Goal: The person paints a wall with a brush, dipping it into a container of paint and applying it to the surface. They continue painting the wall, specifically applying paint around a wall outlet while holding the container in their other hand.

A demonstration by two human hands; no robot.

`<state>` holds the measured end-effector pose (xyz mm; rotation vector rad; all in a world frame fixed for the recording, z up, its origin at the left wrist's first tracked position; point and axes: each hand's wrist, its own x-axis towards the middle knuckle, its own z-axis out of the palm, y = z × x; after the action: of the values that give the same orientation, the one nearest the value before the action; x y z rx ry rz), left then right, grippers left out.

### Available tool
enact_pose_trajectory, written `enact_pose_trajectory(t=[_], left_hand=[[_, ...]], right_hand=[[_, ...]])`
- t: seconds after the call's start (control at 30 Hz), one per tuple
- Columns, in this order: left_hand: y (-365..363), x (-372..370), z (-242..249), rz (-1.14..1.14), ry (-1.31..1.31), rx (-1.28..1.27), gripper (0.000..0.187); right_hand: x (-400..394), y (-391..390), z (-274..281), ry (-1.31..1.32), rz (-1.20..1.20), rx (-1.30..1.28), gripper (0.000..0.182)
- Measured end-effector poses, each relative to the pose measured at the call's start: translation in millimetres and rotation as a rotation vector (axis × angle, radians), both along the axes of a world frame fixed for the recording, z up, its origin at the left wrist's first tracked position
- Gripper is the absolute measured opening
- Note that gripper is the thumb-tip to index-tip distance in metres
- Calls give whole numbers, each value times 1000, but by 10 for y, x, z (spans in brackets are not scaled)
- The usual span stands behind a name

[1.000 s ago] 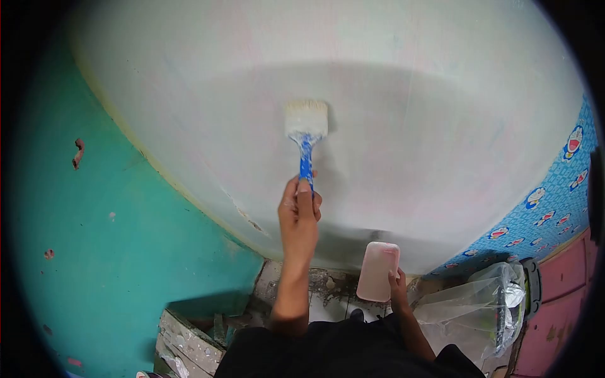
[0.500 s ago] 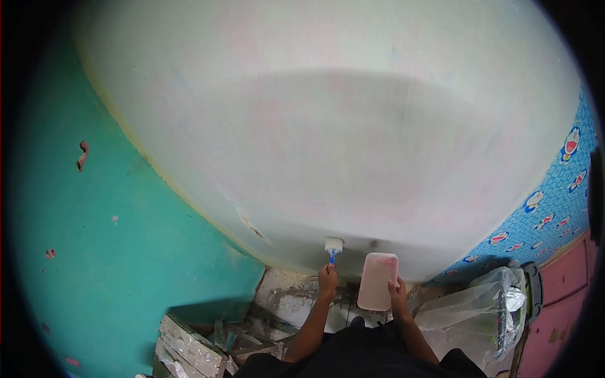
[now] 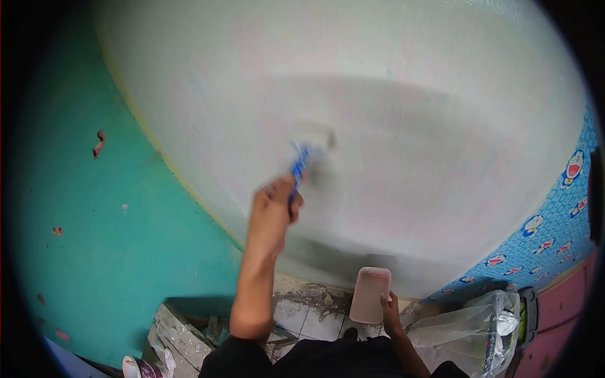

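Note:
My left hand (image 3: 277, 198), raised in front of the pale wall (image 3: 403, 170), is closed round the blue handle of a paintbrush (image 3: 302, 154). The brush's broad whitish head is smeared by motion and overlaps the middle of the wall in this view. Lower down, my right hand (image 3: 391, 312) grips the right side of a shallow pink tray (image 3: 370, 293), its thumb over the rim. The tray's inside has a pale coating. It is held tilted near the foot of the wall.
A green wall (image 3: 151, 233) with chipped spots stands left. Wooden boards (image 3: 179, 337) and a paper cup (image 3: 131, 366) lie below it. To the right are clear plastic sheeting (image 3: 460, 327), blue cartoon wallpaper (image 3: 548, 220) and a pink door (image 3: 564, 309). Dirty tiles (image 3: 318, 322) cover the floor.
My left hand has moved the paintbrush from low on the wall up and slightly left to its middle. The pink tray stays in my right hand, slightly lower in view.

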<state>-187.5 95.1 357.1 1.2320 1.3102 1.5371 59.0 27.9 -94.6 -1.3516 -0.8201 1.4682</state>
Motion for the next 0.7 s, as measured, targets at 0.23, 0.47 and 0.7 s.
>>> enact_pose_trajectory(t=[0.23, 0.47, 0.7], left_hand=[[331, 97, 239, 124, 16, 304, 34], [402, 115, -2235, 121, -11, 74, 43], [28, 153, -4515, 237, -80, -334, 34]], right_hand=[[235, -68, 184, 75, 2, 12, 63], [509, -179, 206, 29, -68, 33, 53], [811, -212, 272, 1, -30, 5, 54]])
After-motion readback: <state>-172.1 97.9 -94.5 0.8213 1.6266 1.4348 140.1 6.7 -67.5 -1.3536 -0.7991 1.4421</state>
